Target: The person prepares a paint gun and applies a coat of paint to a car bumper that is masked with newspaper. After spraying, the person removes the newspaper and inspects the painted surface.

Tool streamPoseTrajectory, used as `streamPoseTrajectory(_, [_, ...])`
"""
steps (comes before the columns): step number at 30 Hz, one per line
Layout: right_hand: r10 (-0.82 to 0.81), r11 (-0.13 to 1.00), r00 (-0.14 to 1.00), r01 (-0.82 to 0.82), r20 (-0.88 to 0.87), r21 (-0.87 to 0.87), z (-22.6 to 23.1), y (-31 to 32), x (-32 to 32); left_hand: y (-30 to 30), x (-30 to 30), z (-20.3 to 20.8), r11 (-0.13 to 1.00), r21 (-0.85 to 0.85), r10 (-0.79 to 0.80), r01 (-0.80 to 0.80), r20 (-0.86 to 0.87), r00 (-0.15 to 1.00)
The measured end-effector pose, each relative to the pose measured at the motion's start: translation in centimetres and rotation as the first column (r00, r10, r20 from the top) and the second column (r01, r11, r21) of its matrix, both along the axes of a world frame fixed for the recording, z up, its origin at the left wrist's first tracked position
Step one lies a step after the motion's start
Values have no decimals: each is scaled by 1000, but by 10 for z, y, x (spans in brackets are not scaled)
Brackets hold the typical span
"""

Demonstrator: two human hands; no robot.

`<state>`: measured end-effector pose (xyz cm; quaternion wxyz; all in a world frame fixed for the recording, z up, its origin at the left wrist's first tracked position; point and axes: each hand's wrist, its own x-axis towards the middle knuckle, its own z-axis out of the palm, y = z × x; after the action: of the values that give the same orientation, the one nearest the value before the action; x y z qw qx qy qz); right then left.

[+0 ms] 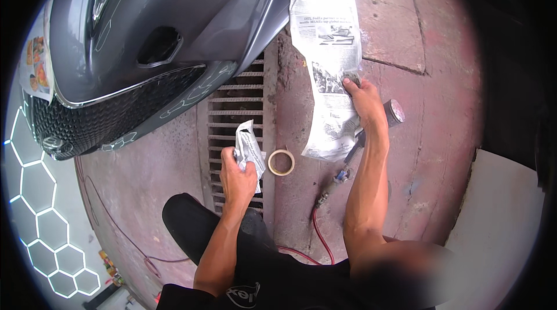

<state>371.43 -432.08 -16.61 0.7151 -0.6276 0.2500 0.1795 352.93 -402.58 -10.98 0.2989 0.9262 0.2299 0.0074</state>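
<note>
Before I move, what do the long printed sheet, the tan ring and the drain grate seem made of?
Long printed sheet: newsprint, thin and matte, by its columns of print and photos.
Tan ring: probably paper masking tape, dull, by its pale band and open core.
Drain grate: likely metal, dull, by its narrow parallel bars; exact kind unclear.

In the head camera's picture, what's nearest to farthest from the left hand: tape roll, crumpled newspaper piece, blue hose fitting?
1. Crumpled newspaper piece: in the left hand itself.
2. Tape roll: just to its right.
3. Blue hose fitting: farther right.
</note>
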Motion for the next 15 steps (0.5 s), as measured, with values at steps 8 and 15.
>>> streamPoseTrajectory(8, [-235,969,963,243,-131,46,3,84,-111,-23,61,16,912,-362,-257,193,-137,957])
streamPoseTrajectory(15, [615,781,787,-600,47,-170,34,145,-161,-4,43,3,807,-576,-299,131,-207,932])
